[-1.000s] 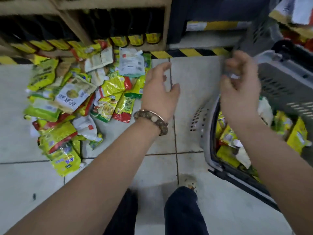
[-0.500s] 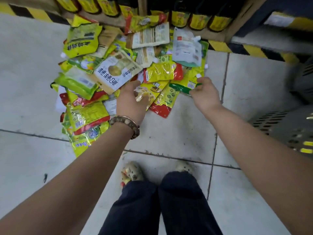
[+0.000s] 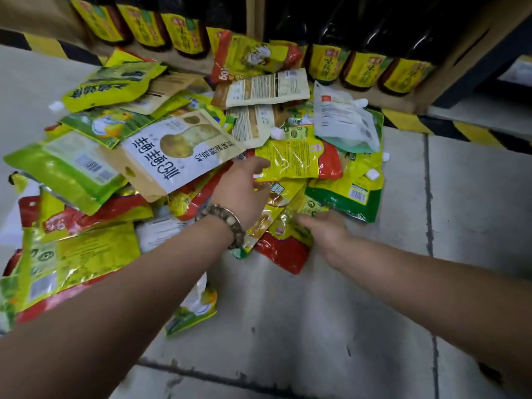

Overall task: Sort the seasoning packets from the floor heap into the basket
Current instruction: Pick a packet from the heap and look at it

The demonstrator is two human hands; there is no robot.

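Grey floor tiles (image 3: 316,312) fill the lower half of the view. A heap of seasoning packets (image 3: 72,165), mostly glossy yellow, green and red, lies on the floor against a low wooden shelf (image 3: 460,53). The basket is out of view.

Both bare hands reach into the near edge of the heap. The left hand (image 3: 241,185), with a beaded bracelet (image 3: 227,220) at the wrist, has its thumb and fingers at the edge of a yellow packet (image 3: 288,159). Whether it has closed on that packet cannot be told. The right hand (image 3: 328,230) lies with its fingers stretched out, touching a yellow-and-red packet (image 3: 285,246) at the front of the heap and gripping nothing.

The packets overlap and look slick, so pulling one out would likely drag its neighbours or let it slip from the fingers. A large white pouch (image 3: 178,151) rests tilted just beside the left hand and could slide down if the packets under it shift.

Dark bottles with yellow labels (image 3: 187,33) stand in a row on the shelf right behind the heap. Yellow-and-black hazard tape (image 3: 408,120) runs along the floor to the right.
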